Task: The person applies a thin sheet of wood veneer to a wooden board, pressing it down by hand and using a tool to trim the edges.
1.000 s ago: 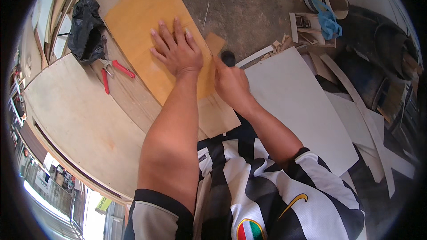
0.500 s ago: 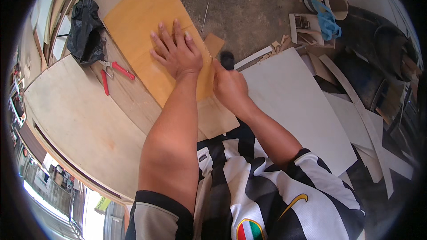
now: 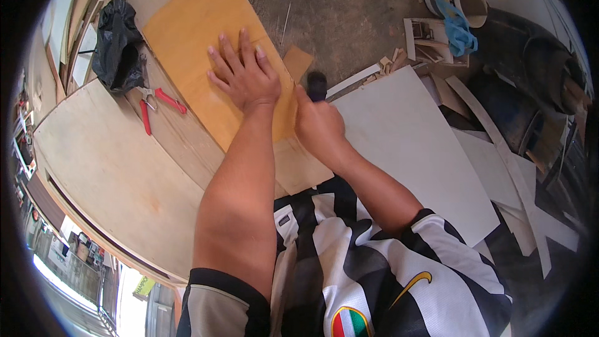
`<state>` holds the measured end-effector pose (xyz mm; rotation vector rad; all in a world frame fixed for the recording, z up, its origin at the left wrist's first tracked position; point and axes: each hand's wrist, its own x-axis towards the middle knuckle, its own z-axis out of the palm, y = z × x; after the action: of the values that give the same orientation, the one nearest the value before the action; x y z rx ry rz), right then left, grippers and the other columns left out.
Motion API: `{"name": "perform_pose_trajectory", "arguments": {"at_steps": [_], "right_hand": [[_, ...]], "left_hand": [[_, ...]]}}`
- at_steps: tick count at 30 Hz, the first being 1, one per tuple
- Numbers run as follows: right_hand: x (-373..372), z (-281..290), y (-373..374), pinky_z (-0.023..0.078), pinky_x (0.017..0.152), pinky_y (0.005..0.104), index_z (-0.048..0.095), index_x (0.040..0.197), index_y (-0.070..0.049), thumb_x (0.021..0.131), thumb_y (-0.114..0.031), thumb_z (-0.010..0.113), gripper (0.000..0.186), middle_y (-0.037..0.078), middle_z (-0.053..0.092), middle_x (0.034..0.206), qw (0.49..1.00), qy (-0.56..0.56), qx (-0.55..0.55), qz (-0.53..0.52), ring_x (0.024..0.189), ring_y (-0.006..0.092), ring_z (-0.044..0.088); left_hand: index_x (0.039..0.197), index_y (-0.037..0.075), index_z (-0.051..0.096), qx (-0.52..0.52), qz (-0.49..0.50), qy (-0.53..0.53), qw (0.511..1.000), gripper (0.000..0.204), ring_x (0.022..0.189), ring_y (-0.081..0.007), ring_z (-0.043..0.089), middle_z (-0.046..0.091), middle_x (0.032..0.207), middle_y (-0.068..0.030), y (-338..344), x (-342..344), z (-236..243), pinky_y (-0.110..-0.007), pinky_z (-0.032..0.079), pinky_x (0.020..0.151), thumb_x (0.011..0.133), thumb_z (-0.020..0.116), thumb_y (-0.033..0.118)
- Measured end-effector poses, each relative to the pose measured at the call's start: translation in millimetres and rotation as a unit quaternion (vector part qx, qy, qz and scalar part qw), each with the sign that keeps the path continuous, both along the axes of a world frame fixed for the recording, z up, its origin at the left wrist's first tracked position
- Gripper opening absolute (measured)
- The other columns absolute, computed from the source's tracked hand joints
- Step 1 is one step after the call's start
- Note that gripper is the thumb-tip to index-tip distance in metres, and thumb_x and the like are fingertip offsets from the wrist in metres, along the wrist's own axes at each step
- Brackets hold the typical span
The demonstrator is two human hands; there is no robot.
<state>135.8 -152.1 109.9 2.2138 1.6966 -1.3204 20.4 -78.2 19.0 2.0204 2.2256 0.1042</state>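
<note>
My left hand [image 3: 249, 81] lies open and palm down, fingers spread, on a yellow-orange sheet [image 3: 187, 19] over pale plywood [image 3: 299, 168]. My right hand [image 3: 318, 125] is closed at the sheet's right edge, fingers curled and thumb pointing forward along it; what it grips is hidden. Left of the sheet lie red-handled pliers [image 3: 153, 100] beside a crumpled black plastic bag [image 3: 115, 43]. A dark shoe or similar object [image 3: 317, 81] shows just beyond my right hand.
A large white board [image 3: 418, 162] lies at right, beside long offcut strips [image 3: 524, 200]. A bucket [image 3: 474, 6], a blue plastic bag [image 3: 460, 34] and a wooden box of scraps [image 3: 412, 40] are at the upper right, on the rough floor [image 3: 324, 19]. Dark rolled material [image 3: 524, 56] lies far right.
Both hands and the yellow sheet have shifted slightly leftward in view. My left hand stays spread on the sheet; my right hand stays closed at its edge.
</note>
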Motion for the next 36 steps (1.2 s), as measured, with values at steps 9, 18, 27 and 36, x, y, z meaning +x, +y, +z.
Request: {"name": "perform_pose_trajectory", "arguments": {"at_steps": [9,18,27,36], "right_hand": [[10,-10,-22,0.055,0.063,0.0563,0.056,0.136,0.0,0.084,-0.005,0.057,0.052,0.026,0.067,0.069,0.999,-0.019,0.027,-0.004,0.065,0.0476,0.068],[44,-14,-55,0.054,0.064,0.0569,0.057,0.134,-0.002,0.091,-0.008,0.056,0.043,0.026,0.068,0.074,0.998,-0.006,0.026,-0.058,0.069,0.045,0.069],[22,-49,-5,0.049,0.071,0.0497,0.06,0.106,-0.002,0.102,-0.02,0.054,0.02,0.02,0.069,0.082,0.91,0.206,0.088,-0.349,0.081,0.0433,0.067],[-35,-69,6,0.048,0.08,0.0527,0.058,0.111,-0.006,0.104,-0.023,0.051,0.02,0.022,0.068,0.099,0.902,0.121,0.171,-0.379,0.094,0.0453,0.065]], "left_hand": [[0.158,0.03,0.036,-0.005,-0.006,0.002,1.0,0.054,0.156,-0.0364,0.01,0.02,0.169,-0.0069,1,2,-2,-0.065,0.007,0.118,0.105,0.038,0.041],[0.158,0.032,0.037,0.007,-0.005,0.009,1.0,0.053,0.156,-0.0362,0.01,0.021,0.169,-0.0056,-1,3,-3,-0.066,0.009,0.118,0.105,0.039,0.041],[0.156,0.028,0.042,0.022,-0.002,0.013,1.0,0.051,0.156,-0.034,0.011,0.023,0.168,-0.0067,-1,3,0,-0.064,0.009,0.12,0.106,0.04,0.04],[0.144,0.019,0.057,0.077,0.004,-0.121,0.99,0.047,0.154,-0.035,0.021,0.034,0.163,-0.0101,-5,-15,-7,-0.059,0.013,0.121,0.101,0.052,0.038]]}}
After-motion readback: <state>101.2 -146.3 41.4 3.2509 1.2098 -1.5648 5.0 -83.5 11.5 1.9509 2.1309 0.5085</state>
